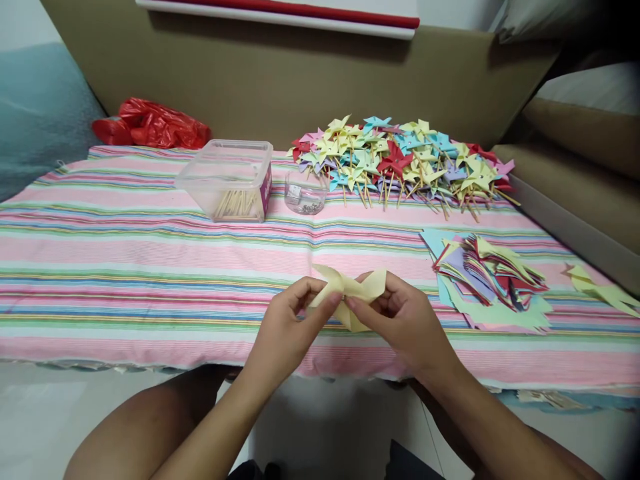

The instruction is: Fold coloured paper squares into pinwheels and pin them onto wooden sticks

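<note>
My left hand point(290, 327) and my right hand point(403, 320) meet over the near edge of the striped cloth point(125, 267). Both pinch a pale yellow paper pinwheel piece point(350, 293) between thumbs and fingertips, its folded flaps sticking up and to the sides. The fingers of both hands are closed on the paper.
A stack of cut coloured paper squares point(493, 277) lies to the right. A heap of finished pinwheels on sticks point(400, 163) sits at the back. A clear plastic box of wooden sticks point(230, 180), a small clear cup of pins point(305, 193), a red plastic bag point(150, 125) and a loose yellow piece point(600, 290) are also here.
</note>
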`<state>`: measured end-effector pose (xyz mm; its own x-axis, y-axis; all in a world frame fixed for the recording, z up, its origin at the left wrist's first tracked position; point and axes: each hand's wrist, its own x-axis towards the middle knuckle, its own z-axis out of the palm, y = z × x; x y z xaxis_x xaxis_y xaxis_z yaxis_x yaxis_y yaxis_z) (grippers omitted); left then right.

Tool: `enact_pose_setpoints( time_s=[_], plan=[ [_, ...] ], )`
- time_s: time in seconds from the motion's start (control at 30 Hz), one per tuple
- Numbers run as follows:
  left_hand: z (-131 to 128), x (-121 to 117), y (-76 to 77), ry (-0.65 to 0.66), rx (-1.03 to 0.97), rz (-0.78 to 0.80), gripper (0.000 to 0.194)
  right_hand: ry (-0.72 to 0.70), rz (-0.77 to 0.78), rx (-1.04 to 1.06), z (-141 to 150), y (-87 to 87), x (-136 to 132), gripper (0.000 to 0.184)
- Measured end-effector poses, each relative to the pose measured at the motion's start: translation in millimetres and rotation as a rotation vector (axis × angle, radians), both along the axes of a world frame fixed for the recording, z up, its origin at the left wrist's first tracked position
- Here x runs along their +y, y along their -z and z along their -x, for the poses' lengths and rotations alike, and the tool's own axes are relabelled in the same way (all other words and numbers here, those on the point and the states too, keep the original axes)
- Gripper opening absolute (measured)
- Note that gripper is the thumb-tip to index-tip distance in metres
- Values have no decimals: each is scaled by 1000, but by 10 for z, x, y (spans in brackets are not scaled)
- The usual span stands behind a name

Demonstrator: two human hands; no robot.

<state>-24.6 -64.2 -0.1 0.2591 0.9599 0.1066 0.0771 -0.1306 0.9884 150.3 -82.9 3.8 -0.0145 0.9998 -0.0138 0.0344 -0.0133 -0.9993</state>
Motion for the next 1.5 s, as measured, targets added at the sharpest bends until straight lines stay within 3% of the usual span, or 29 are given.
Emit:
enact_pose_setpoints(
  time_s=[0.1,0.2,0.47,0.63,0.73,0.87,0.93,1.0,1.07,1.13,1.23,1.4,1.5],
  plan=[
    [-20,34,51,63,-106,127,21,-18,165,209,-4,55,73,31],
    [-27,45,92,75,-141,138,19,20,212,247,-10,76,103,31],
    [-65,81,152,19,-96,79,18,33,186,236,38,146,101,33],
    [4,123,109,-125,-33,52,30,179,83,232,-30,-75,309,42],
    [219,215,-117,-250,95,-95,28,259,34,303,-102,-329,541,48],
    [701,618,-677,-490,351,-369,29,320,-9,498,-125,-515,853,49],
    [935,1001,-979,-571,699,-410,33,346,-15,619,-96,-503,970,50],
    [1108,1485,-1213,-559,836,-356,31,366,-22,700,-51,-454,1049,51],
    [1199,1997,-1334,-481,972,-235,26,381,-25,737,-6,-408,1092,51],
    [1215,2444,-1330,-372,1105,-67,23,398,-10,786,22,-398,1111,50],
    [1156,2873,-1141,-269,1244,167,30,399,23,857,16,-450,1124,50],
    [1075,3088,-720,-172,1333,333,33,385,24,895,-52,-535,1132,50],
    [1098,3148,-591,-143,1345,347,34,352,29,890,-79,-524,1109,48]
  ],
)
